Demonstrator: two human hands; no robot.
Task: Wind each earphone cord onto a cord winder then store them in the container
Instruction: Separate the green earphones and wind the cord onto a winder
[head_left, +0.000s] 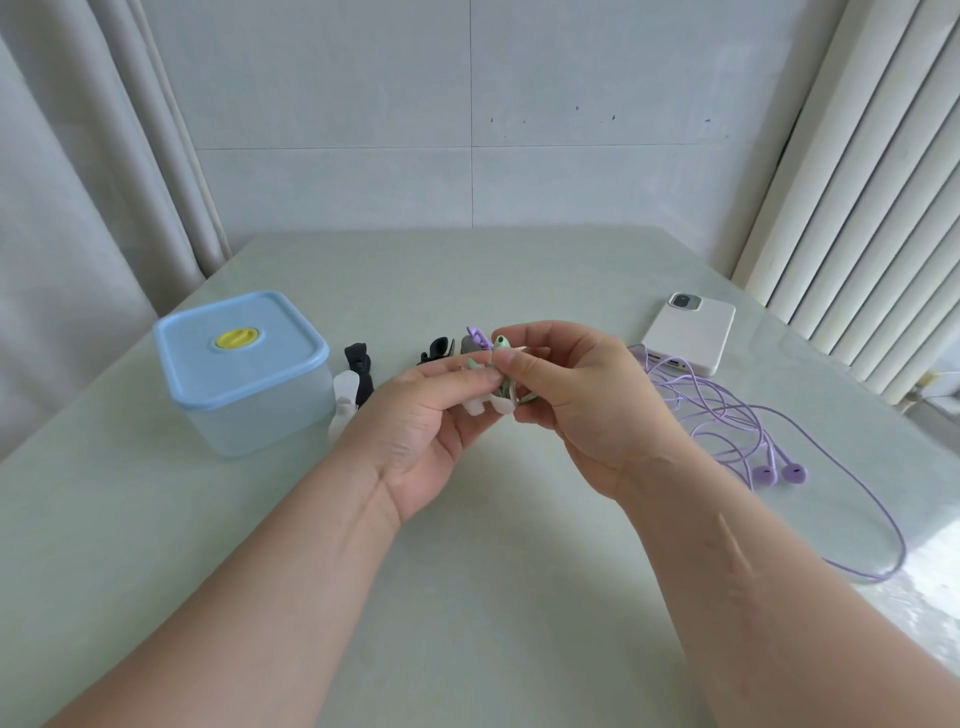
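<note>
A white-cased phone (691, 332) lies on the pale table (493, 571) — curtain (78, 182) left, radiator (883, 208) right.

No words, numbers or brand marks can be read on the container (244, 374), the phone (691, 332) or elsewhere.

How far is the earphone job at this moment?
Done: nothing looks stored; the container has its lid on. In hand: the left hand holds a white winder while the right hand pinches the green cord wound on it. To do: the purple earphones lie loose on the table, and a black winder waits beside the container.
</note>
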